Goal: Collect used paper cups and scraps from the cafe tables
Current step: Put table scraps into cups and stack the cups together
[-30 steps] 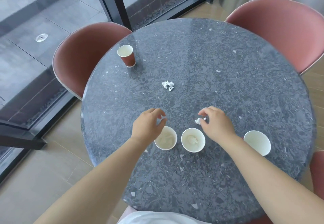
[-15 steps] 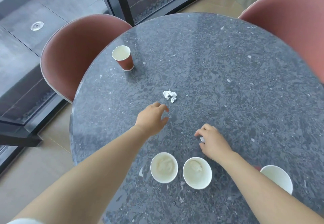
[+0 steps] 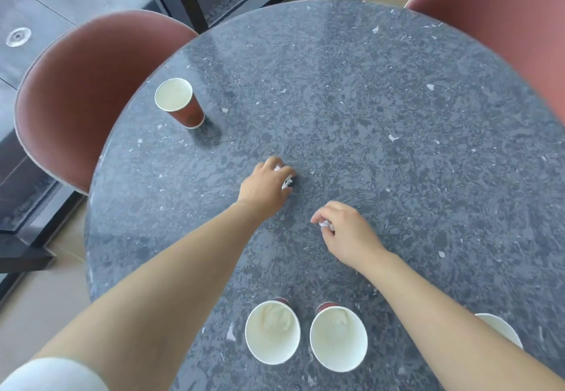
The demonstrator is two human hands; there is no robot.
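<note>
1. Closing over a crumpled paper scrap (image 3: 286, 180), the left hand (image 3: 265, 187) has its fingers curled around it on the grey stone table (image 3: 382, 90). White paper shows between the fingers, so the hold looks only partly complete. If the hand lifts too early, I think the scrap may slip out and stay on the table.

2. The right hand (image 3: 348, 231) pinches a smaller paper scrap (image 3: 325, 224) between thumb and fingertips, nearly closed on it. Such a light pinch could lose the paper when the hand moves, because the piece is small and only its edge appears to be held.

3. Two white-lined paper cups (image 3: 273, 332) (image 3: 338, 338) stand upright close together, behind both grips, towards the person. A forearm which draws back low could knock them over. I cannot tell whether they hold any liquid.

4. A third cup (image 3: 501, 328) is partly hidden under the right forearm, so it is the easiest to hit by accident.

5. The red paper cup (image 3: 180, 103) stands beyond the left grip and to its left, near the table edge beside a pink chair (image 3: 91, 84). A hasty reach with a full hand could push it off the table.
</note>
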